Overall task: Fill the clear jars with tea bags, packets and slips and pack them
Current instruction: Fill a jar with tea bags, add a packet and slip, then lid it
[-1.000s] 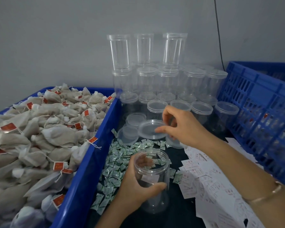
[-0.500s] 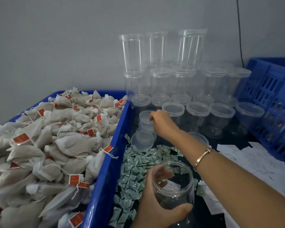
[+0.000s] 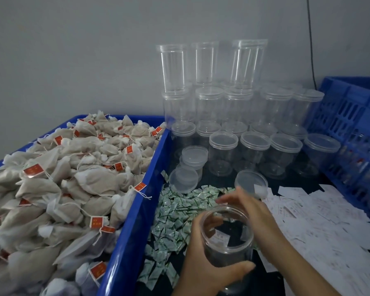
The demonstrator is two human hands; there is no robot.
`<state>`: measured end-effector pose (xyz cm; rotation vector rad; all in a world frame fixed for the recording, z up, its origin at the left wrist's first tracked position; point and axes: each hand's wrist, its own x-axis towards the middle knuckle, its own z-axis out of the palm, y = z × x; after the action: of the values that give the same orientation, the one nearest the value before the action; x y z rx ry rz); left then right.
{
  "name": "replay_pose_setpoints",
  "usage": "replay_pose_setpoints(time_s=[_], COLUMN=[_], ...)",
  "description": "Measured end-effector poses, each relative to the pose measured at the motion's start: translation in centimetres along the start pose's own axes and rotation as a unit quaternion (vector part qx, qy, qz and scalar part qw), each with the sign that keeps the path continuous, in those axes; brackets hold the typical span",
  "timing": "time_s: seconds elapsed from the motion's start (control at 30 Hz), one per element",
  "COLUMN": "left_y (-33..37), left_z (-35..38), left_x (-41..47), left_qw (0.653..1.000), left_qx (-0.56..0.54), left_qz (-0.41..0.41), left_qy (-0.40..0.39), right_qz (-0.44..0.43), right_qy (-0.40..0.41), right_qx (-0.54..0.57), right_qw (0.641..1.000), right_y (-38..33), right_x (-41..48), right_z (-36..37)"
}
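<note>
From the head camera, the left hand (image 3: 205, 272) grips an open clear jar (image 3: 228, 242) near the front edge of the dark tabletop (image 3: 267, 283), thumb across its near wall and fingers curled round the far side, showing through the plastic. A white slip (image 3: 221, 239) lies inside the jar. The right hand (image 3: 251, 212) reaches just behind the jar's rim, its blurred fingertips over the pile of green packets (image 3: 179, 210); whether it pinches one cannot be told. Tea bags (image 3: 62, 178) fill the blue crate (image 3: 135, 212) at the left edge, paper slips (image 3: 318, 223) cover the right side, and lidded empty jars (image 3: 222, 116) stand stacked along the back edge.
</note>
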<state>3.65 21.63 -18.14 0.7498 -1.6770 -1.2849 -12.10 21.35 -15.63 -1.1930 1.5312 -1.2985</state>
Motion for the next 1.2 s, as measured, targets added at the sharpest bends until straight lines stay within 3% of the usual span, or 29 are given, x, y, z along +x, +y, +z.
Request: replay_pose_setpoints(time_s=[0.1, 0.17, 0.2, 0.27, 0.33, 0.53, 0.6, 0.67, 0.77, 0.83, 0.9, 1.0, 1.2], left_y=[1.1, 2.5, 3.5, 5.7, 8.7, 14.6, 14.3, 12.5, 8.7, 6.1, 4.1, 3.1, 3.0], left_z=[0.2, 0.0, 0.0, -0.4, -1.1, -6.6, -8.5, -10.6, -13.7, -15.5, -16.5, -16.5, -16.2], left_x=[-0.7, -0.5, 0.1, 1.2, 1.6, 4.0, 6.9, 9.7, 12.3, 12.7, 12.8, 13.1, 12.7], left_qw=[0.996, 0.991, 0.992, 0.992, 0.996, 0.979, 0.935, 0.863, 0.819, 0.769, 0.730, 0.731, 0.695], left_qx=[-0.040, -0.033, -0.015, -0.010, 0.011, 0.154, 0.323, 0.487, 0.566, 0.616, 0.646, 0.646, 0.695], left_qz=[-0.046, -0.081, -0.101, -0.124, -0.073, 0.087, 0.111, 0.104, -0.025, -0.137, -0.194, -0.190, -0.156], left_qy=[-0.068, -0.097, -0.069, 0.009, 0.057, 0.097, 0.099, 0.087, 0.093, 0.102, 0.107, 0.107, 0.103], right_qz=[-0.017, -0.046, -0.071, -0.073, -0.082, -0.090, -0.089, -0.085, -0.077, -0.075, -0.073, -0.069, -0.069], right_qy=[0.003, -0.067, -0.109, -0.111, -0.120, -0.084, -0.063, -0.049, -0.045, -0.046, -0.048, -0.039, -0.039], right_qx=[0.052, 0.066, 0.077, 0.046, 0.013, -0.038, -0.031, -0.016, -0.013, -0.013, -0.019, -0.020, -0.020], right_qw=[0.998, 0.994, 0.989, 0.990, 0.989, 0.992, 0.994, 0.995, 0.996, 0.996, 0.996, 0.997, 0.997], right_y=[2.3, 3.3, 3.8, 4.1, 4.8, 5.6, 5.7, 5.7, 5.4, 5.3, 5.2, 5.2, 5.4], right_x=[-2.0, -4.3, -4.8, -4.7, -5.4, -5.8, -6.0, -6.1, -6.3, -6.2, -6.0, -5.8, -5.9], right_z=[-0.2, -0.5, -0.7, -0.4, 0.3, 2.0, 1.9, 1.8, 1.7, 1.7, 1.7, 1.5, 1.3])
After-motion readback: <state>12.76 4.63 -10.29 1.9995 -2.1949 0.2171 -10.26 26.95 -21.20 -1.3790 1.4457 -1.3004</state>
